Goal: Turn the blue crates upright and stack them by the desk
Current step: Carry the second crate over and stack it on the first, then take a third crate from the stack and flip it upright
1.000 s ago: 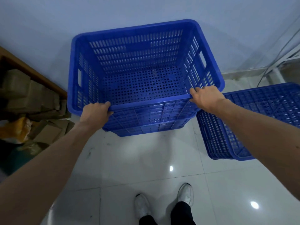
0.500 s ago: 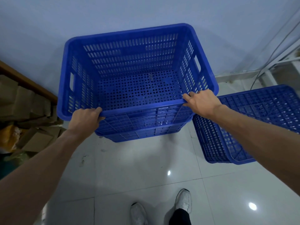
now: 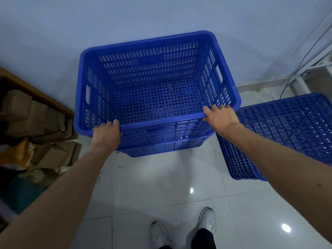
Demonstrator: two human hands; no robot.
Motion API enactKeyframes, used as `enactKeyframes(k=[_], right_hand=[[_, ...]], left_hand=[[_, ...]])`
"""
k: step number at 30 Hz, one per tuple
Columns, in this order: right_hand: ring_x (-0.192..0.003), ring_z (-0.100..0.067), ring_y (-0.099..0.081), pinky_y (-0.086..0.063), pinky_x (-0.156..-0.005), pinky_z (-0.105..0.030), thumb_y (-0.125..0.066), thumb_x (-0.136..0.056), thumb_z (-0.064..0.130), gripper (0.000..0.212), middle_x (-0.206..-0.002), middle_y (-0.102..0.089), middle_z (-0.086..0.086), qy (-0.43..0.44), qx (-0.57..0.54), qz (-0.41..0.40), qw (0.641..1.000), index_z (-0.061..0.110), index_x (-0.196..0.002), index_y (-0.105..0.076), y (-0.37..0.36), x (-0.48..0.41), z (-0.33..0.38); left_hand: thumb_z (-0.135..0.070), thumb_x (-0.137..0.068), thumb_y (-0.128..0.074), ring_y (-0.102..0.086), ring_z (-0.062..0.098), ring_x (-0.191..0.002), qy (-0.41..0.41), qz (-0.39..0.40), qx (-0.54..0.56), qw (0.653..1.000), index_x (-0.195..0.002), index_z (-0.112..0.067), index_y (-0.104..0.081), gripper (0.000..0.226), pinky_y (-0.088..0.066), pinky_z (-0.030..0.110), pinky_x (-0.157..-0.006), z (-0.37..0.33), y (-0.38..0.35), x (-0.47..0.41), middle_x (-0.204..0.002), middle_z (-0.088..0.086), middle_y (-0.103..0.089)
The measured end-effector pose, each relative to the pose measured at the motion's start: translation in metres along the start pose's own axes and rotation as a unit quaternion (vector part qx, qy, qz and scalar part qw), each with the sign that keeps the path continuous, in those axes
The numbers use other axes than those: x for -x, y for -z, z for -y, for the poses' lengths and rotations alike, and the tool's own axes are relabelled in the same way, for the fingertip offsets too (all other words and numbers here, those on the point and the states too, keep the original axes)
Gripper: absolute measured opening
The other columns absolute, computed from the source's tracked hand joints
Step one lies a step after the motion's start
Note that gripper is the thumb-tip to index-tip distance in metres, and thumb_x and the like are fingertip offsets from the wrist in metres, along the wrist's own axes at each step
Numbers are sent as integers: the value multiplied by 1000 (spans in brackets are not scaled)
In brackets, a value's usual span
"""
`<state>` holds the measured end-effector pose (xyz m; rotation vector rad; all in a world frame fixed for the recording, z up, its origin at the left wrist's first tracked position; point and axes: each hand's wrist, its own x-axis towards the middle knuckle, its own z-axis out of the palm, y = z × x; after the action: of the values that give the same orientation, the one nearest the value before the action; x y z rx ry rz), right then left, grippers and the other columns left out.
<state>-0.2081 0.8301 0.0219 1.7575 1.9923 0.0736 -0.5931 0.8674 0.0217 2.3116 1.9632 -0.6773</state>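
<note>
An upright blue crate [image 3: 154, 72] with slotted walls and a perforated floor stands against the wall, nested on top of another blue crate [image 3: 167, 146] whose ribbed wall shows below it. My left hand [image 3: 106, 134] grips the near rim at its left end. My right hand [image 3: 221, 116] grips the same rim at its right end. To the right, a second blue crate [image 3: 280, 130] lies upside down on the floor, its ribbed underside facing up, partly hidden by my right forearm.
A wooden desk edge [image 3: 36, 94] runs along the left, with cardboard boxes [image 3: 48, 155] piled beneath. A white metal frame [image 3: 303, 69] and cables stand at the right by the wall. Glossy white floor tiles [image 3: 161, 186] and my white shoes [image 3: 206, 220] lie below.
The upright crate has settled lower and closer to the wall, and both hands have followed its rim. The view has shifted slightly to the left.
</note>
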Motion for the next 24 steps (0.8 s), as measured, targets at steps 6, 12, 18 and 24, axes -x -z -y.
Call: enactKeyframes(k=[6,12,18,24], right_hand=[[-141,-36,-26,-25,-116,-47,-41,-99,35,66,-153,-26,-18,-38,-113,72,990,6,-152,-15,20,27,22],[-149,-29,-15,-23,-117,-47,-38,-102,44,70,-165,-7,-7,1,-212,157,965,15,-157,-7,72,105,29],[-138,-32,-35,-37,-108,-50,-40,-99,43,60,-153,-35,-9,-42,-267,216,938,15,-150,-27,85,204,49],[-139,-31,-36,-36,-110,-47,-37,-101,42,60,-154,-34,-9,-66,-286,221,930,15,-153,-23,91,277,64]], left_hand=[[-53,-101,-37,-6,27,-153,-53,96,93,990,-159,-23,2,76,-14,50,-122,3,19,41,-167,4,2],[-52,-102,-34,-9,25,-153,-104,118,202,967,-159,-27,-8,67,-17,49,-121,-16,64,108,-167,3,-2],[-48,-102,-38,-17,25,-152,-127,161,273,940,-158,-24,-17,65,-18,42,-122,-47,84,189,-165,7,-15],[-45,-103,-37,-34,28,-144,-137,195,305,922,-157,-21,-22,61,-26,37,-117,-86,97,263,-160,7,-31]])
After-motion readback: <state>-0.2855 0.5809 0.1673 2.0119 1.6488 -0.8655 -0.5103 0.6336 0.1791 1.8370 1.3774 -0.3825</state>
